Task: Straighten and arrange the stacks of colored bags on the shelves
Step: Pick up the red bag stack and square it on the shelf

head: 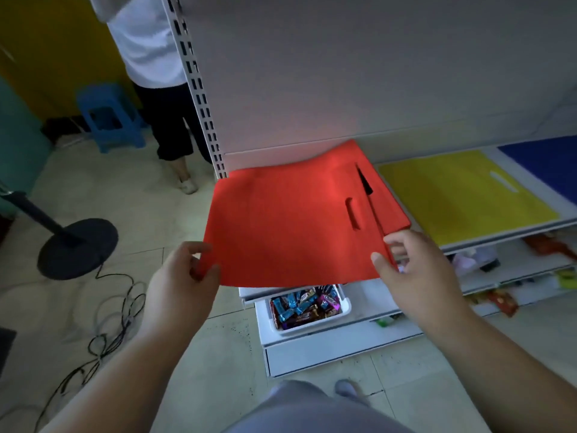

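A stack of red bags (pixel 290 220) with cut-out handles lies at the left end of the white shelf (pixel 505 235), its front edge hanging over the shelf's lip. My left hand (pixel 184 270) pinches the stack's front left corner. My right hand (pixel 415 267) pinches the front right corner, thumb on top. The top red bag sits slightly askew over the ones below, showing a dark gap near the handle. To the right lies a flat yellow bag stack (pixel 462 195), and beyond it a blue bag stack (pixel 546 160) at the frame's edge.
Below the shelf a white bin of wrapped candies (pixel 309 307) sits on a lower shelf, with more snacks to the right. A person (pixel 156 73) stands at the left behind the shelf upright, beside a blue stool (pixel 109 117). A fan base (pixel 75 245) and cables lie on the floor.
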Action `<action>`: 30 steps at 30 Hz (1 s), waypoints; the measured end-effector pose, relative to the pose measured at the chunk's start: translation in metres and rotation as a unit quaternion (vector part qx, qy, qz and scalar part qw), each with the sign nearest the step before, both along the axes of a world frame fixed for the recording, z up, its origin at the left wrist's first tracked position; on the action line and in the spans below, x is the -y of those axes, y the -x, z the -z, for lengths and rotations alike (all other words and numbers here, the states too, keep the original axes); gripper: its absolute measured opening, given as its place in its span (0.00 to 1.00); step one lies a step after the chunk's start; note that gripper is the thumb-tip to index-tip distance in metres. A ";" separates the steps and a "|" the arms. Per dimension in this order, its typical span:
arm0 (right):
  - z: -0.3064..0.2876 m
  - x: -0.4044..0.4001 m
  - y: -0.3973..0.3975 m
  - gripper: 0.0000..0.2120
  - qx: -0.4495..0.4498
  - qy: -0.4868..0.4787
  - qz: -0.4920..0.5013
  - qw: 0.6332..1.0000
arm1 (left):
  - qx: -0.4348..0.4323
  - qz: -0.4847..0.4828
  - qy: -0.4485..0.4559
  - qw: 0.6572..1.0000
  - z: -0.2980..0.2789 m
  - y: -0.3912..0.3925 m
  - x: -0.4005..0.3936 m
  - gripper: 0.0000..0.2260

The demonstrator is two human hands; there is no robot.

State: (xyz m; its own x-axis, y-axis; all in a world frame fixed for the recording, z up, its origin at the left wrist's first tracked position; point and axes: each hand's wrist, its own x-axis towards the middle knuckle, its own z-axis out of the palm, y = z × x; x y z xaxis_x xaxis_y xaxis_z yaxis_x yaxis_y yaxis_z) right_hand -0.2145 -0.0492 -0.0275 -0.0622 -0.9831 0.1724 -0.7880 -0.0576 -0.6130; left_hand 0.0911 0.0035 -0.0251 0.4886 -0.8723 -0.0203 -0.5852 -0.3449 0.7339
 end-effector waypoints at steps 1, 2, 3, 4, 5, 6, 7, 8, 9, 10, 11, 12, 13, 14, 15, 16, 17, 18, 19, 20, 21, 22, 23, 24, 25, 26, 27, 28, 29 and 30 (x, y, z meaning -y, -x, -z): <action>0.002 0.002 -0.002 0.13 0.035 -0.038 0.024 0.998 | -0.061 0.019 -0.022 0.998 0.003 -0.006 0.003 0.13; 0.003 0.006 -0.004 0.15 0.063 -0.074 0.034 0.995 | -0.127 0.036 -0.045 0.990 0.004 -0.012 0.006 0.16; 0.003 0.009 -0.005 0.17 0.106 -0.109 0.030 0.988 | -0.191 0.058 -0.065 0.978 0.004 -0.018 0.011 0.17; 0.001 0.010 -0.007 0.18 0.172 -0.151 0.014 0.973 | -0.242 0.082 -0.087 0.963 0.003 -0.023 0.014 0.18; -0.002 0.009 -0.008 0.19 0.242 -0.197 -0.012 0.950 | -0.271 0.112 -0.104 0.950 0.001 -0.028 0.014 0.18; -0.005 0.007 -0.010 0.22 0.284 -0.233 -0.043 0.929 | -0.269 0.141 -0.117 0.946 -0.001 -0.032 0.014 0.18; -0.008 0.005 -0.010 0.23 0.302 -0.252 -0.069 0.917 | -0.252 0.163 -0.123 0.946 -0.004 -0.034 0.013 0.18; -0.010 0.004 -0.009 0.24 0.297 -0.254 -0.088 0.916 | -0.221 0.176 -0.123 0.951 -0.005 -0.036 0.012 0.18; -0.012 0.002 -0.007 0.24 0.283 -0.241 -0.097 0.923 | -0.183 0.184 -0.111 0.959 -0.006 -0.035 0.009 0.18; -0.014 0.000 -0.004 0.22 0.258 -0.219 -0.095 0.936 | -0.148 0.185 -0.092 0.967 -0.006 -0.034 0.006 0.17; -0.017 -0.002 0.000 0.21 0.222 -0.191 -0.086 0.952 | -0.121 0.185 -0.068 0.973 -0.005 -0.030 0.004 0.17; -0.019 -0.004 0.006 0.20 0.178 -0.157 -0.078 0.968 | -0.106 0.186 -0.041 0.976 -0.004 -0.023 0.003 0.17; -0.020 -0.008 0.014 0.18 0.134 -0.120 -0.067 0.981 | -0.104 0.187 -0.019 0.977 -0.005 -0.014 0.002 0.17; -0.023 -0.012 0.022 0.18 0.106 -0.084 -0.054 0.989 | -0.111 0.189 -0.001 0.976 -0.006 -0.004 0.002 0.17; -0.026 -0.017 0.033 0.17 0.095 -0.054 -0.038 0.993 | -0.122 0.194 0.014 0.973 -0.009 0.008 0.003 0.17; -0.029 -0.022 0.045 0.17 0.093 -0.029 -0.023 0.995 | -0.137 0.201 0.025 0.970 -0.012 0.021 0.005 0.18; -0.032 -0.027 0.059 0.17 0.089 -0.010 -0.007 0.996 | -0.146 0.212 0.035 0.966 -0.015 0.035 0.008 0.18; -0.035 -0.031 0.076 0.17 0.078 0.006 0.009 0.997 | -0.146 0.223 0.047 0.963 -0.018 0.051 0.013 0.19; -0.037 -0.034 0.094 0.17 0.063 0.021 0.026 0.997 | -0.141 0.235 0.062 0.960 -0.021 0.068 0.019 0.19; -0.039 -0.037 0.114 0.17 0.051 0.036 0.040 0.997 | -0.138 0.249 0.078 0.955 -0.025 0.087 0.024 0.20; -0.041 -0.040 0.135 0.17 0.046 0.052 0.051 0.996 | -0.133 0.264 0.095 0.951 -0.031 0.109 0.030 0.20; -0.043 -0.043 0.158 0.17 0.048 0.066 0.062 0.995 | -0.126 0.277 0.113 0.946 -0.036 0.133 0.035 0.20; -0.045 -0.045 0.183 0.17 0.053 0.078 0.075 0.993 | -0.123 0.288 0.127 0.941 -0.038 0.160 0.041 0.20; -0.047 -0.048 0.209 0.18 0.057 0.090 0.089 0.990 | -0.125 0.298 0.138 0.936 -0.039 0.187 0.046 0.20; -0.049 -0.050 0.237 0.18 0.058 0.100 0.106 0.988 | -0.132 0.306 0.146 0.932 -0.041 0.216 0.051 0.20; -0.053 -0.052 0.264 0.18 0.059 0.107 0.124 0.985 | -0.144 0.313 0.148 0.927 -0.042 0.246 0.056 0.20; -0.057 -0.054 0.291 0.18 0.060 0.114 0.141 0.982 | -0.154 0.323 0.145 0.922 -0.044 0.275 0.062 0.21; -0.060 -0.057 0.319 0.18 0.060 0.120 0.155 0.979 | -0.160 0.338 0.144 0.916 -0.045 0.303 0.069 0.21; -0.062 -0.060 0.345 0.18 0.058 0.126 0.169 0.976 | -0.163 0.351 0.141 0.911 -0.046 0.330 0.076 0.21; -0.064 -0.062 0.369 0.18 0.058 0.128 0.184 0.973 | -0.169 0.363 0.138 0.906 -0.050 0.357 0.082 0.21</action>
State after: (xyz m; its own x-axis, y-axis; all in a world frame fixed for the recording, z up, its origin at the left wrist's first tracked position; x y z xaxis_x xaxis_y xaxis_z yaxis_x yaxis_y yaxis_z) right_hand -0.5836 0.0132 0.0367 -0.4358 -0.8157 0.3803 -0.7109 0.0528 -0.7013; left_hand -0.2660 -0.0788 0.0247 -0.2092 -0.9561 0.2054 -0.3112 0.2642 0.9129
